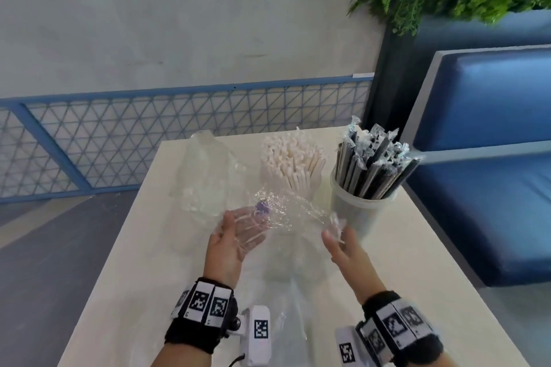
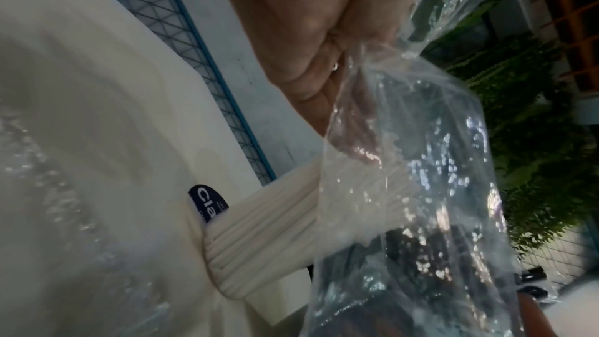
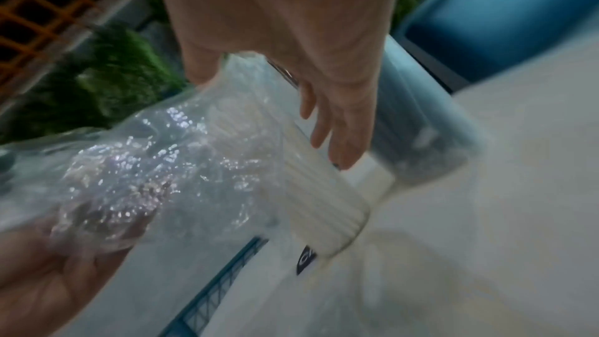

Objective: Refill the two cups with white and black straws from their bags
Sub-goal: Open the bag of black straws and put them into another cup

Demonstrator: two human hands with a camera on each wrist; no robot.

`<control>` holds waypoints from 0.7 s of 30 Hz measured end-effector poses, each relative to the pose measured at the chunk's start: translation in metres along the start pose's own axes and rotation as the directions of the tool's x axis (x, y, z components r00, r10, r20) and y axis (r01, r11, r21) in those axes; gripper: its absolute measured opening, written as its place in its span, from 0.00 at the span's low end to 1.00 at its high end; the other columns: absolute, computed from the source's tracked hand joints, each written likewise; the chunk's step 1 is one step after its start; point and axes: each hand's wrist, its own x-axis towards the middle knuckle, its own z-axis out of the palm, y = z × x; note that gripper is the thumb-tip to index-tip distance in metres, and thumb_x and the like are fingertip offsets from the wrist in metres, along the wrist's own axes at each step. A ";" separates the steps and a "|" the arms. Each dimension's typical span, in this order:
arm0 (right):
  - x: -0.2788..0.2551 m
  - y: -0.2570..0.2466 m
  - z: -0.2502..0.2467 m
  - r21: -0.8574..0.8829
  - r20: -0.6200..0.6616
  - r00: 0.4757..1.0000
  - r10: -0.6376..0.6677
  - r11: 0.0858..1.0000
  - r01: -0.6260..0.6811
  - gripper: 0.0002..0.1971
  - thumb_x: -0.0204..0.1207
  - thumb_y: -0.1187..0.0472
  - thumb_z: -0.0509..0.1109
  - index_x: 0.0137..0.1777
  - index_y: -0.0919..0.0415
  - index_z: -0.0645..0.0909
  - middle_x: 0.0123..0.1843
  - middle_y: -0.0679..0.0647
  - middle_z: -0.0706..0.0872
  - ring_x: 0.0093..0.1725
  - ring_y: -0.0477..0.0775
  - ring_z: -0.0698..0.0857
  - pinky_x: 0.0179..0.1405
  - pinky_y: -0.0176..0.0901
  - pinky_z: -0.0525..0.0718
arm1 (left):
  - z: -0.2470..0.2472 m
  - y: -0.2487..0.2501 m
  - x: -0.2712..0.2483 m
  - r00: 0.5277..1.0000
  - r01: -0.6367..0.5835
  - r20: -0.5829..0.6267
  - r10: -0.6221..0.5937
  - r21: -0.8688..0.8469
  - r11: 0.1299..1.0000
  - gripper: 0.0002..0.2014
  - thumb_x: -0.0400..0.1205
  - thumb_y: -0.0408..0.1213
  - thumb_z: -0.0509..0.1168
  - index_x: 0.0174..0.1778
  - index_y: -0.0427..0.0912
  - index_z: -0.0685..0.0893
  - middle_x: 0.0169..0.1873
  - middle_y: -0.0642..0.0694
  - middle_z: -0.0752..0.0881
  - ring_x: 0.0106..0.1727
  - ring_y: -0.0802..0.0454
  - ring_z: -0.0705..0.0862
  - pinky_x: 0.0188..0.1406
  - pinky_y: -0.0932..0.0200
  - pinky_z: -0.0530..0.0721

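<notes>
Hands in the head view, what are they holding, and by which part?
An empty-looking clear plastic bag: left hand grips one end, right hand pinches the opposite edge.

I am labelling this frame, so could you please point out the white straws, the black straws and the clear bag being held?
white straws [image 1: 290,158]: head view, tops of the bundle.
black straws [image 1: 372,167]: head view, middle of the bundle.
clear bag [image 1: 283,208]: head view, crinkled middle.

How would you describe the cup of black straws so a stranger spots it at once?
Find the white table. On its right edge, nearest the blue bench, stands a clear cup. Unlike its neighbour's white straws, it holds black straws.
</notes>
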 end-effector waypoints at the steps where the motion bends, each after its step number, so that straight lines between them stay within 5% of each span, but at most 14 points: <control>1: -0.002 0.002 0.005 0.081 0.089 0.994 0.063 0.994 -0.071 0.22 0.71 0.40 0.66 0.63 0.42 0.67 0.69 0.48 0.78 0.64 0.49 0.80 0.63 0.50 0.78 | -0.002 -0.001 -0.002 1.000 0.010 -0.001 -0.010 -0.017 1.000 0.27 0.71 0.59 0.61 0.50 0.38 0.83 0.43 0.38 0.91 0.43 0.41 0.90 0.36 0.56 0.89; 4: 0.002 0.004 0.019 0.239 0.219 0.969 0.117 0.956 -0.170 0.26 0.63 0.38 0.72 0.60 0.44 0.74 0.63 0.48 0.84 0.62 0.48 0.83 0.62 0.53 0.79 | -0.011 -0.001 -0.007 1.000 0.025 -0.006 -0.025 -0.045 0.999 0.40 0.58 0.65 0.74 0.58 0.40 0.80 0.47 0.38 0.90 0.43 0.42 0.90 0.36 0.56 0.89; 6: 0.006 0.002 0.025 0.218 0.204 0.975 0.092 0.966 -0.137 0.25 0.64 0.43 0.72 0.60 0.53 0.77 0.60 0.52 0.84 0.60 0.51 0.85 0.59 0.51 0.82 | -0.014 0.002 -0.011 0.987 -0.058 -0.150 0.063 0.036 0.998 0.43 0.61 0.56 0.78 0.69 0.46 0.69 0.59 0.40 0.84 0.49 0.42 0.89 0.41 0.56 0.89; 8: 0.008 0.000 0.029 0.192 0.190 0.979 0.073 0.975 -0.110 0.16 0.75 0.53 0.68 0.62 0.53 0.75 0.52 0.57 0.87 0.55 0.54 0.87 0.54 0.49 0.85 | -0.023 0.011 -0.014 0.874 -0.181 -0.388 0.292 0.298 0.937 0.44 0.68 0.37 0.77 0.75 0.52 0.57 0.69 0.43 0.70 0.60 0.44 0.82 0.53 0.53 0.84; 10: 0.010 0.002 0.031 0.166 0.222 0.972 0.079 0.979 -0.118 0.12 0.79 0.61 0.66 0.61 0.49 0.72 0.42 0.56 0.87 0.47 0.55 0.89 0.52 0.52 0.86 | -0.041 0.019 -0.014 0.737 -0.243 -0.407 0.540 0.586 0.773 0.48 0.67 0.28 0.77 0.77 0.51 0.56 0.73 0.44 0.62 0.66 0.47 0.74 0.61 0.51 0.78; 12: 0.009 0.001 0.034 0.150 0.269 0.959 0.092 0.979 -0.136 0.13 0.79 0.63 0.66 0.61 0.51 0.73 0.37 0.54 0.85 0.41 0.52 0.88 0.49 0.50 0.88 | -0.062 0.027 -0.014 0.746 -0.224 -0.242 0.621 0.786 0.576 0.37 0.67 0.30 0.78 0.70 0.46 0.71 0.70 0.43 0.68 0.66 0.45 0.74 0.65 0.53 0.74; 15: 0.010 0.002 0.041 0.144 0.300 0.945 0.133 0.973 -0.183 0.15 0.77 0.63 0.68 0.63 0.58 0.74 0.35 0.54 0.81 0.32 0.47 0.85 0.37 0.40 0.87 | -0.083 0.032 -0.020 0.818 -0.079 -0.168 0.550 0.915 0.397 0.09 0.70 0.37 0.76 0.40 0.38 0.86 0.53 0.50 0.82 0.56 0.46 0.82 0.54 0.66 0.70; 18: 0.011 0.006 0.047 -0.013 0.323 0.928 0.187 0.981 -0.193 0.15 0.75 0.55 0.71 0.60 0.55 0.74 0.35 0.55 0.81 0.29 0.48 0.84 0.40 0.45 0.89 | -0.107 0.031 -0.031 0.771 -0.023 -0.207 0.602 0.936 0.351 0.14 0.75 0.45 0.70 0.33 0.36 0.86 0.44 0.45 0.86 0.40 0.47 0.81 0.43 0.57 0.76; 21: 0.014 0.016 0.050 -0.198 0.253 0.938 0.235 0.962 -0.188 0.16 0.74 0.51 0.71 0.56 0.56 0.73 0.33 0.55 0.79 0.25 0.49 0.82 0.34 0.42 0.86 | -0.136 0.025 -0.042 0.746 0.017 -0.302 0.593 0.899 0.437 0.19 0.78 0.45 0.62 0.27 0.34 0.81 0.36 0.43 0.83 0.33 0.43 0.79 0.37 0.50 0.80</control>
